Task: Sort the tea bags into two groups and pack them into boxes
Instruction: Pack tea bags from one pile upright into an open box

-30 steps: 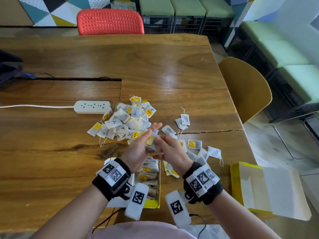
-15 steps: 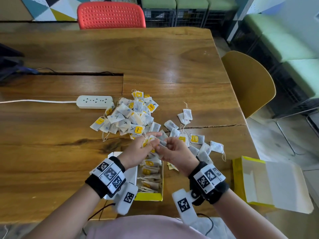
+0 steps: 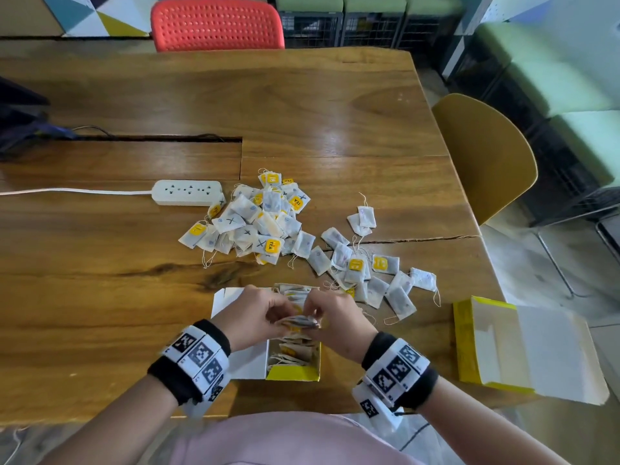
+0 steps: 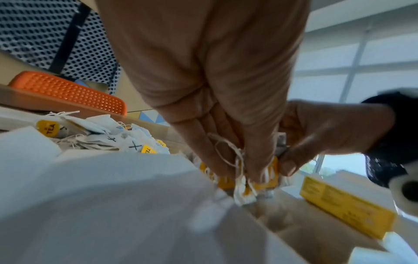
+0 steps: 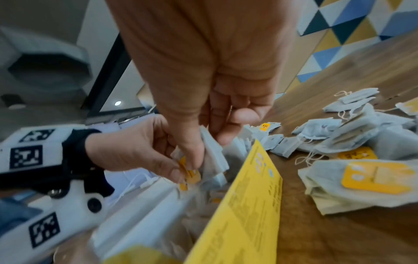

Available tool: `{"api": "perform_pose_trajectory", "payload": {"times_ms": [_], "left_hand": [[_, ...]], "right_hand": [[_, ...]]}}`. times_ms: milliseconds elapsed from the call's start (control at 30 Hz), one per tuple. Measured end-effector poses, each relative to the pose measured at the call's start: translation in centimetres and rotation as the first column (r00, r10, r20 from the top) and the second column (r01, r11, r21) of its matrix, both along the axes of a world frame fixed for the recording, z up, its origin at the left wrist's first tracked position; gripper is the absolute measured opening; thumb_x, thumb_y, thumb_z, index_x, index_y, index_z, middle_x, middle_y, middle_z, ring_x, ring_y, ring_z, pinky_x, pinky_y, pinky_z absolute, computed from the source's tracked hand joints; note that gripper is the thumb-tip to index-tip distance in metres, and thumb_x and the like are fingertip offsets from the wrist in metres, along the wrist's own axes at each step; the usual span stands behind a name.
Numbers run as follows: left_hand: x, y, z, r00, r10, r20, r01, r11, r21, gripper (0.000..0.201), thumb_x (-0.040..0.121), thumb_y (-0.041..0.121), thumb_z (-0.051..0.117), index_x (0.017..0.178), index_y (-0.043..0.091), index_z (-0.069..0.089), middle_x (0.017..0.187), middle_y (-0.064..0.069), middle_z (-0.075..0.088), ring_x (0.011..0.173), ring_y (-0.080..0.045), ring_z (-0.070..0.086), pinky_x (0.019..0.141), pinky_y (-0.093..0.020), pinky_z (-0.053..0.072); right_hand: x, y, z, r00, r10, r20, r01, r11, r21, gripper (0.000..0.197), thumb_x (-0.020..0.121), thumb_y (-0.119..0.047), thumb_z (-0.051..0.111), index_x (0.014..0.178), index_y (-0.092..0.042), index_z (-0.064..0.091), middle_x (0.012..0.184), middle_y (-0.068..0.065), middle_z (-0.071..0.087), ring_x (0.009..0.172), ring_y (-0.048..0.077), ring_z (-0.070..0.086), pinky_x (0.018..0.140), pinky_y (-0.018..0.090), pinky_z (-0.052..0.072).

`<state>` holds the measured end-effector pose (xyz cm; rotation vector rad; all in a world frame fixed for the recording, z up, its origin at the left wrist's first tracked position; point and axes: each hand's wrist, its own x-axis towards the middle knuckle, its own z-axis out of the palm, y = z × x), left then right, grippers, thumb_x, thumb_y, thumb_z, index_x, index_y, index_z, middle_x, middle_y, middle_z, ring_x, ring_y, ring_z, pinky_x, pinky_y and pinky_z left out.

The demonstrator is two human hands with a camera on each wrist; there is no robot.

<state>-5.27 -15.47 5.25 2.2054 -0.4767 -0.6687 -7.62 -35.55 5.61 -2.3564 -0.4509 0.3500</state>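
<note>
Left wrist: yellow "TEA" tag (image 4: 48, 128), "X"-marked bag (image 4: 133, 145).

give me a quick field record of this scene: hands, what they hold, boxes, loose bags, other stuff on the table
left hand: pinches the held tea bags, over the near box
right hand: pinches the same bags from the other side
held tea bags: small stack with yellow tags, strings dangling
near box: yellow, open, partly filled with tea bags
far box: yellow, open, lying to the right; no bags visible inside
left pile: loose bags, several marked with an X
right pile: loose bags, scattered
power strip: white, beside the left pile
table: wood
</note>
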Motion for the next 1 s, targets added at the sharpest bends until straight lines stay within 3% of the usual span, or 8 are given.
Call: {"api": "perform_pose_trajectory", "payload": {"times_ms": [133, 233, 400, 533, 667, 767, 900, 1000], "left_hand": [[-0.4, -0.2, -0.8, 0.993, -0.039, 0.115, 0.023, 0.989, 0.144, 0.019, 0.076, 0.011, 0.075, 0.091, 0.022, 0.074, 0.081, 0.007, 0.068, 0.074, -0.007, 0.062, 0.069, -0.021, 0.050], [-0.5, -0.5, -1.1, 0.972, -0.094, 0.215, 0.029, 0.958, 0.286, 0.026, 0.079, 0.023, 0.074, 0.104, 0.027, 0.071, 0.093, 0.004, 0.071, 0.085, -0.014, 0.065, 0.074, -0.026, 0.050], [-0.6, -0.5, -1.3, 0.946, -0.104, 0.306, 0.027, 0.969, 0.246, 0.036, 0.083, 0.031, 0.072, 0.118, 0.030, 0.068, 0.110, 0.001, 0.072, 0.100, -0.020, 0.067, 0.085, -0.033, 0.053], [-0.8, 0.0, -1.4, 0.914, -0.166, 0.371, 0.064, 0.960, 0.272, 0.024, 0.079, 0.037, 0.075, 0.102, 0.030, 0.075, 0.101, 0.009, 0.073, 0.092, -0.017, 0.067, 0.077, -0.032, 0.050], [-1.3, -0.2, -1.7, 0.839, -0.317, 0.443, 0.122, 0.902, 0.414, 0.037, 0.049, 0.050, 0.089, 0.078, 0.031, 0.077, 0.074, 0.013, 0.071, 0.073, -0.012, 0.065, 0.067, -0.030, 0.051], [-1.5, -0.7, -1.9, 0.812, -0.272, 0.516, 0.084, 0.930, 0.358, 0.043, 0.044, 0.044, 0.093, 0.079, 0.027, 0.074, 0.067, 0.008, 0.068, 0.068, -0.014, 0.065, 0.065, -0.029, 0.051], [-1.0, -1.0, -1.9, 0.822, -0.176, 0.542, 0.042, 0.968, 0.249, 0.046, 0.047, 0.028, 0.094, 0.088, 0.028, 0.073, 0.061, 0.006, 0.065, 0.061, -0.016, 0.064, 0.065, -0.029, 0.050], [-0.8, -0.7, -2.1, 0.831, -0.167, 0.531, 0.036, 0.968, 0.249, 0.045, 0.048, 0.032, 0.094, 0.088, 0.029, 0.073, 0.065, 0.005, 0.067, 0.064, -0.018, 0.065, 0.066, -0.031, 0.051]], "right_hand": [[0.2, 0.5, -1.0, 0.999, 0.033, 0.011, -0.032, 0.997, -0.063, 0.023, 0.071, -0.008, 0.076, 0.087, -0.008, 0.060, 0.087, 0.002, 0.053, 0.072, 0.015, 0.045, 0.064, 0.028, 0.041], [0.3, 0.5, -1.3, 1.000, 0.014, 0.008, -0.014, 0.997, -0.077, 0.022, 0.071, -0.008, 0.076, 0.088, -0.009, 0.062, 0.086, -0.002, 0.049, 0.071, 0.017, 0.047, 0.064, 0.031, 0.044], [0.1, 0.6, -1.7, 0.997, 0.059, 0.052, -0.053, 0.993, -0.108, 0.007, 0.080, -0.014, 0.072, 0.081, -0.008, 0.069, 0.080, 0.008, 0.060, 0.066, 0.025, 0.057, 0.060, 0.032, 0.047], [0.0, 0.7, -1.2, 0.997, 0.070, 0.044, -0.059, 0.977, -0.206, 0.016, 0.087, -0.023, 0.066, 0.089, -0.009, 0.073, 0.092, 0.008, 0.062, 0.081, 0.027, 0.060, 0.063, 0.031, 0.045], [-0.1, 0.9, -1.0, 0.992, 0.116, -0.047, -0.125, 0.928, -0.350, 0.023, 0.085, -0.025, 0.066, 0.104, -0.012, 0.068, 0.106, 0.006, 0.060, 0.094, 0.027, 0.057, 0.071, 0.036, 0.048], [-0.3, 0.7, -1.3, 0.994, 0.089, -0.057, -0.100, 0.960, -0.263, 0.014, 0.082, -0.013, 0.067, 0.096, -0.007, 0.069, 0.095, 0.011, 0.063, 0.087, 0.032, 0.060, 0.072, 0.041, 0.051], [-0.2, 0.9, -1.0, 1.000, -0.020, 0.019, 0.023, 0.989, -0.143, 0.006, 0.080, -0.009, 0.070, 0.085, -0.008, 0.073, 0.083, 0.009, 0.068, 0.080, 0.028, 0.063, 0.069, 0.035, 0.051], [0.3, 1.2, -0.9, 0.998, 0.045, -0.039, -0.055, 0.953, -0.298, 0.014, 0.086, -0.018, 0.064, 0.094, -0.011, 0.073, 0.095, 0.008, 0.068, 0.091, 0.026, 0.061, 0.077, 0.038, 0.052]]}}
